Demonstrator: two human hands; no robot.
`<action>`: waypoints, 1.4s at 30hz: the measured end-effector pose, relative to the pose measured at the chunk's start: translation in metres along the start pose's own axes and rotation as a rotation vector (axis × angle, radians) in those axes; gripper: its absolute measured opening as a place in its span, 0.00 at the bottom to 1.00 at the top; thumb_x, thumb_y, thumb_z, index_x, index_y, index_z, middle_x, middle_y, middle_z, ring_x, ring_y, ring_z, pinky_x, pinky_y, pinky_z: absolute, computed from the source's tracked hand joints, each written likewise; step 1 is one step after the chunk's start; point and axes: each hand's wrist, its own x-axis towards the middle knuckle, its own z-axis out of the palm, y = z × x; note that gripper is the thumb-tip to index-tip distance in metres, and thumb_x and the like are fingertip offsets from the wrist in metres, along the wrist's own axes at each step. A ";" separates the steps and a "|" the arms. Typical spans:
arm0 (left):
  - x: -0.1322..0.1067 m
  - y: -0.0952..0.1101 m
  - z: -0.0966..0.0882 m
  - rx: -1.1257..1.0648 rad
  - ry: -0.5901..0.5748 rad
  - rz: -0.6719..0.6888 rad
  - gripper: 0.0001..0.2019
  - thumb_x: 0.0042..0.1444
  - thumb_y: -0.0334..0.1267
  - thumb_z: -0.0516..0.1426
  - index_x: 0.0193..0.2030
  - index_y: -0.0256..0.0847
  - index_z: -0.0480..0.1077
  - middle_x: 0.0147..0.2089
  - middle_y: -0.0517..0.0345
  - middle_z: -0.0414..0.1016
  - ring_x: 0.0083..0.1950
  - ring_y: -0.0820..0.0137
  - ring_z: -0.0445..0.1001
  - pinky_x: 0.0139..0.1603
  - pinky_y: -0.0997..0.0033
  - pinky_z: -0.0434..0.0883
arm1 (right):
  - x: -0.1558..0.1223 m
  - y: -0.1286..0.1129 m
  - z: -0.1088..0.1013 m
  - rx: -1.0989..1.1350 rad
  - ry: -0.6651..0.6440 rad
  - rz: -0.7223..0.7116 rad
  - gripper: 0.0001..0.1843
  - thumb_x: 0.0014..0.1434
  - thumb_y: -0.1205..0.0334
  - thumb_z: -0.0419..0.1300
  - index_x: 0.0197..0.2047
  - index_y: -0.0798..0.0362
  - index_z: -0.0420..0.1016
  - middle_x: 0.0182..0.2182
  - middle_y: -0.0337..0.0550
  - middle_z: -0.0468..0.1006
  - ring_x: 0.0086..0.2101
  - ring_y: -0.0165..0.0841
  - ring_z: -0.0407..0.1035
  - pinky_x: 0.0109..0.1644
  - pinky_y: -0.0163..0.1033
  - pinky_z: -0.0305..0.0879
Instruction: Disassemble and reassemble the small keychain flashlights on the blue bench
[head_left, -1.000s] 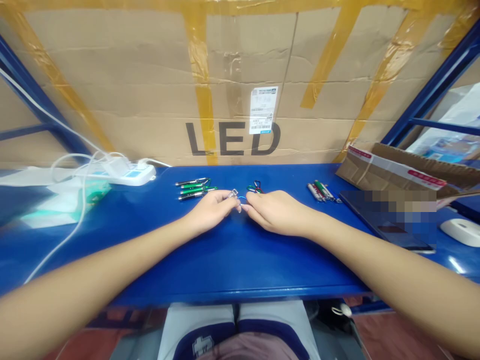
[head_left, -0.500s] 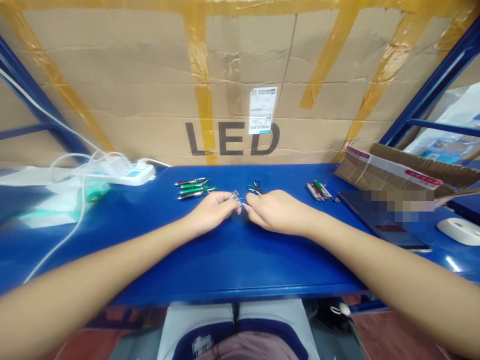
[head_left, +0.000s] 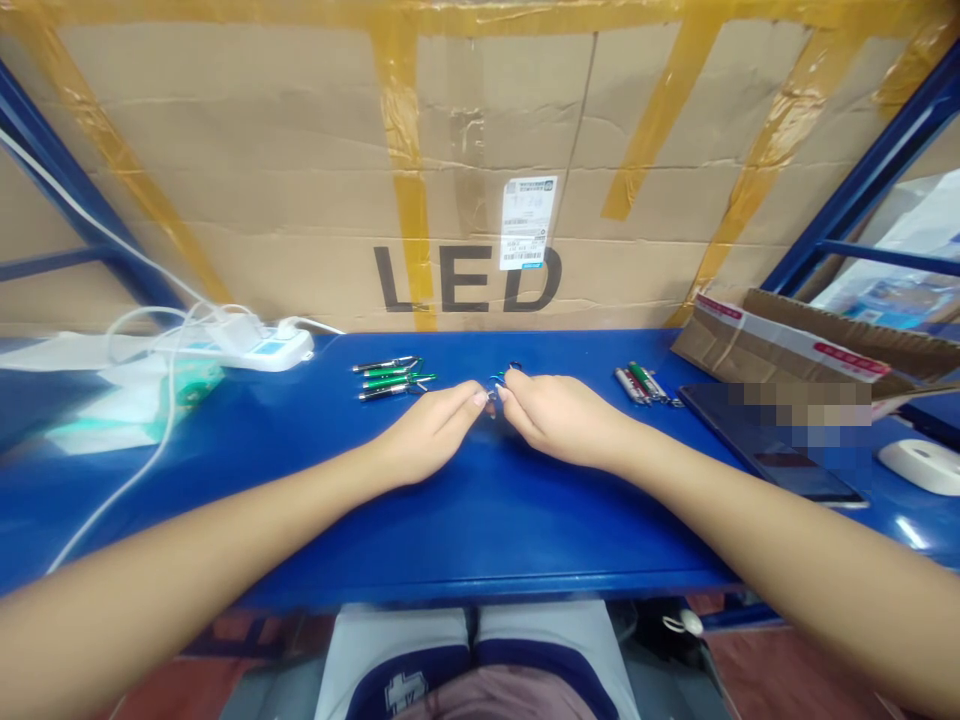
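Observation:
My left hand is closed, thumb and fingers pinching a small silvery metal piece that is mostly hidden. Right beside it, my right hand pinches a small blue carabiner clip, of which only a bit shows. Fingertips of both hands nearly meet above the blue table. Behind my right fingers lies another carabiner, partly covered. To the left rest several slim pen-like torches, black and green with clips on their ends. Several short red, green and silver torches lie to the right.
A white power strip with cables and a green-white packet occupy the left side. On the right are an open cardboard box, a dark tablet and a white mouse. A large taped carton stands behind.
My left hand has shifted right, closer to my right hand. The silvery piece is now more covered by my fingers, and less of the clips behind my right hand shows.

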 end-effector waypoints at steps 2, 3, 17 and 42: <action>0.001 -0.002 0.001 0.016 0.008 -0.011 0.18 0.70 0.49 0.43 0.41 0.41 0.68 0.40 0.57 0.74 0.42 0.67 0.71 0.47 0.70 0.66 | 0.000 0.000 0.001 0.002 -0.004 -0.006 0.17 0.73 0.57 0.39 0.44 0.55 0.64 0.36 0.51 0.80 0.32 0.41 0.75 0.31 0.39 0.51; 0.001 -0.002 0.002 0.024 0.017 -0.017 0.18 0.70 0.49 0.43 0.40 0.41 0.67 0.39 0.57 0.74 0.42 0.67 0.71 0.46 0.70 0.66 | 0.000 0.000 0.001 0.005 -0.007 -0.008 0.17 0.73 0.57 0.39 0.44 0.55 0.64 0.35 0.51 0.80 0.32 0.41 0.75 0.31 0.39 0.52; 0.003 -0.005 0.009 -0.041 0.115 -0.163 0.17 0.67 0.52 0.47 0.37 0.42 0.65 0.27 0.63 0.68 0.29 0.71 0.66 0.33 0.70 0.62 | 0.002 0.001 0.008 -0.030 -0.011 -0.018 0.18 0.73 0.56 0.38 0.45 0.55 0.64 0.34 0.52 0.80 0.31 0.42 0.75 0.30 0.39 0.52; 0.009 -0.023 -0.044 0.849 0.040 -0.304 0.14 0.56 0.49 0.53 0.30 0.42 0.72 0.37 0.48 0.79 0.37 0.57 0.75 0.33 0.66 0.65 | 0.004 0.129 -0.013 -0.045 -0.266 0.763 0.20 0.61 0.54 0.57 0.50 0.59 0.76 0.48 0.63 0.79 0.43 0.50 0.76 0.39 0.46 0.67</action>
